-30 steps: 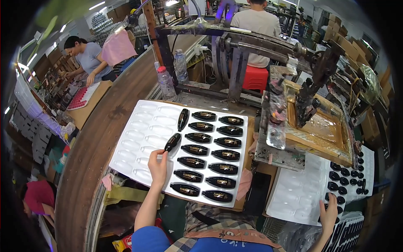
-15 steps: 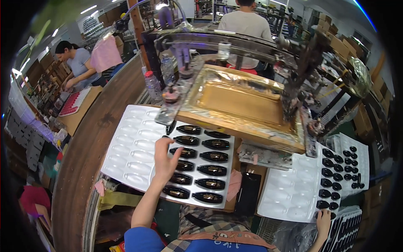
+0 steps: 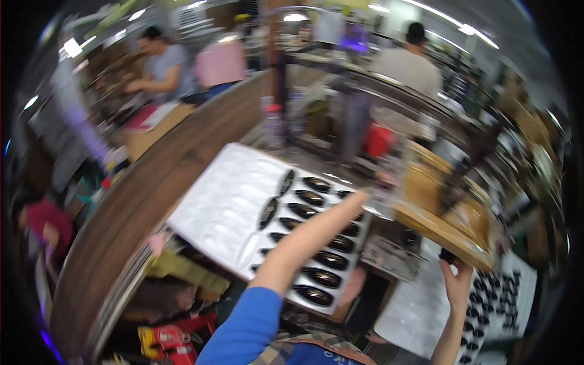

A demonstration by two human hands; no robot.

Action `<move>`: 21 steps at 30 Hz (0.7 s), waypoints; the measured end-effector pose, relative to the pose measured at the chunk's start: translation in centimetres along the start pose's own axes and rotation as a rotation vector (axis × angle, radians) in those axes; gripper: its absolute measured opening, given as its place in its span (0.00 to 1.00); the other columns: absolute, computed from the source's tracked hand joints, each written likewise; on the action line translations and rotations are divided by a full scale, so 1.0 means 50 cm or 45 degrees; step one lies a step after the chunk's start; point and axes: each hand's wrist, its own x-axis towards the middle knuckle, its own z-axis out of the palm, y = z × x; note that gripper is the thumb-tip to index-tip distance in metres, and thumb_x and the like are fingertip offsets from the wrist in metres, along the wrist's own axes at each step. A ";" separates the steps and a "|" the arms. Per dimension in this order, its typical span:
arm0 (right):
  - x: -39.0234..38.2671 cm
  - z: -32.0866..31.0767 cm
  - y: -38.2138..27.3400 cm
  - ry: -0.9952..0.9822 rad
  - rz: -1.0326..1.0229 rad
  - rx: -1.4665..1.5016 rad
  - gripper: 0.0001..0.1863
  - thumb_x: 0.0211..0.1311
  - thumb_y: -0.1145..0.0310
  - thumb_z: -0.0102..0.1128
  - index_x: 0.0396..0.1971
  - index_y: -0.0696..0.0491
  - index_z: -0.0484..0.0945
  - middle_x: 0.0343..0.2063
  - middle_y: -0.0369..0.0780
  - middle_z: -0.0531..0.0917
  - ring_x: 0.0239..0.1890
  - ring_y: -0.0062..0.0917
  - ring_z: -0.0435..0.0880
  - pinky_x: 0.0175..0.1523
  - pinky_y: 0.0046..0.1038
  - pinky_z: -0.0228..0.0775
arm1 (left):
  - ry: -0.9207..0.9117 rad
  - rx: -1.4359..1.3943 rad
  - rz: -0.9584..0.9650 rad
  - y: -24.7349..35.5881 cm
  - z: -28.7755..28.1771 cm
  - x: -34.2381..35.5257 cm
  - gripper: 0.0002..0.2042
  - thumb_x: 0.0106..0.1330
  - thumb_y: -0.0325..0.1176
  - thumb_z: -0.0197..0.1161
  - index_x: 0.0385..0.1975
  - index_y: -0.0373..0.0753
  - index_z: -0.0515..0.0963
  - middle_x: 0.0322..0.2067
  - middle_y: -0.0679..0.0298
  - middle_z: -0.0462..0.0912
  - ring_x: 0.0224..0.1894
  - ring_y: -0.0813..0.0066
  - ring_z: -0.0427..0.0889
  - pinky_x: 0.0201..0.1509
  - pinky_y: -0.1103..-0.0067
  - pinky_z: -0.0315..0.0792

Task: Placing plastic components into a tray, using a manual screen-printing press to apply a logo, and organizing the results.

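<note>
The picture is blurred. My left forearm reaches over the white tray [image 3: 213, 194] of black oval items [image 3: 325, 277] to my left hand [image 3: 367, 198], at the near left corner of the wooden screen frame [image 3: 444, 243] on the printing machine; its fingers are smeared or hidden. My right hand [image 3: 456, 277] is closed on a small black piece [image 3: 448, 258] just below the frame's front edge, above a second white tray [image 3: 398, 304] with small black pieces at the right.
A curved wooden conveyor [image 3: 121, 207] runs along the left. Co-workers [image 3: 167, 73] [image 3: 404, 73] [image 3: 45, 225] are at the left and beyond the machine. A bottle [image 3: 272, 121], a metal platform [image 3: 386, 258] and stacked cartons [image 3: 520, 109] surround the work area.
My left hand has moved right from the tray to the frame. My right hand has risen from the right tray to below the frame. The frame swung over the left tray, then back right.
</note>
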 end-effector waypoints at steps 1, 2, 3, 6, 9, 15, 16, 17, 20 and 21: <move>0.013 0.023 0.012 -0.007 0.058 0.117 0.24 0.47 0.71 0.62 0.44 0.59 0.65 0.35 0.40 0.74 0.37 0.22 0.72 0.45 0.25 0.63 | -0.001 -0.192 -0.002 0.002 0.016 0.011 0.09 0.55 0.30 0.54 0.31 0.32 0.75 0.31 0.58 0.79 0.37 0.65 0.76 0.42 0.72 0.69; 0.023 0.035 0.020 -0.020 0.023 0.069 0.24 0.48 0.70 0.61 0.46 0.59 0.64 0.38 0.41 0.73 0.39 0.23 0.71 0.46 0.25 0.62 | -0.005 -0.383 0.015 0.001 0.035 0.025 0.09 0.55 0.30 0.54 0.31 0.32 0.75 0.30 0.59 0.79 0.36 0.66 0.76 0.41 0.72 0.69; 0.032 0.046 0.016 -0.021 -0.010 0.015 0.25 0.49 0.70 0.60 0.47 0.59 0.63 0.42 0.42 0.71 0.42 0.24 0.70 0.48 0.25 0.61 | 0.034 0.374 0.538 0.010 0.050 0.035 0.06 0.56 0.27 0.55 0.28 0.32 0.75 0.22 0.65 0.78 0.25 0.74 0.77 0.30 0.79 0.71; 0.046 0.092 -0.054 -0.105 -0.104 -0.140 0.23 0.51 0.68 0.58 0.44 0.62 0.65 0.43 0.44 0.70 0.44 0.27 0.70 0.49 0.25 0.60 | 0.410 0.281 0.521 0.051 0.022 -0.096 0.05 0.55 0.27 0.57 0.25 0.32 0.74 0.18 0.66 0.76 0.19 0.81 0.75 0.24 0.85 0.70; 0.066 0.131 -0.060 -0.267 -0.363 -0.147 0.25 0.55 0.63 0.52 0.51 0.58 0.61 0.49 0.44 0.65 0.46 0.32 0.69 0.48 0.27 0.61 | 0.755 0.331 0.538 0.046 -0.043 -0.254 0.08 0.58 0.31 0.56 0.26 0.32 0.73 0.17 0.66 0.75 0.18 0.83 0.73 0.23 0.87 0.68; 0.039 0.128 -0.136 -0.175 -0.597 -0.211 0.27 0.54 0.64 0.56 0.52 0.60 0.62 0.49 0.48 0.68 0.46 0.32 0.71 0.44 0.29 0.68 | 1.324 0.219 0.370 0.028 -0.087 -0.523 0.12 0.60 0.36 0.54 0.27 0.31 0.72 0.16 0.67 0.73 0.18 0.83 0.72 0.22 0.87 0.67; 0.025 0.129 -0.155 -0.153 -0.557 -0.173 0.27 0.54 0.64 0.56 0.52 0.61 0.61 0.48 0.49 0.68 0.45 0.32 0.72 0.44 0.29 0.68 | 1.356 0.224 0.376 0.019 -0.090 -0.554 0.12 0.60 0.36 0.54 0.27 0.31 0.72 0.16 0.67 0.73 0.18 0.83 0.72 0.22 0.87 0.67; 0.017 0.131 -0.167 -0.122 -0.512 -0.148 0.27 0.55 0.64 0.55 0.51 0.62 0.61 0.47 0.51 0.69 0.44 0.32 0.72 0.43 0.30 0.69 | 1.417 0.204 0.408 0.011 -0.093 -0.580 0.12 0.61 0.37 0.54 0.27 0.31 0.72 0.16 0.67 0.73 0.17 0.83 0.71 0.21 0.87 0.67; -0.008 0.109 -0.089 -0.009 -0.522 -0.130 0.27 0.56 0.60 0.53 0.51 0.62 0.61 0.42 0.50 0.72 0.44 0.35 0.73 0.45 0.30 0.67 | 1.507 0.170 0.427 0.008 -0.090 -0.651 0.13 0.61 0.38 0.53 0.26 0.32 0.71 0.17 0.67 0.72 0.18 0.83 0.72 0.22 0.88 0.68; -0.018 0.094 -0.066 0.052 -0.441 -0.052 0.28 0.55 0.57 0.53 0.49 0.62 0.62 0.41 0.50 0.74 0.44 0.37 0.73 0.46 0.31 0.66 | 1.519 0.163 0.408 0.008 -0.088 -0.670 0.12 0.61 0.38 0.52 0.26 0.33 0.71 0.18 0.67 0.72 0.19 0.84 0.72 0.24 0.88 0.68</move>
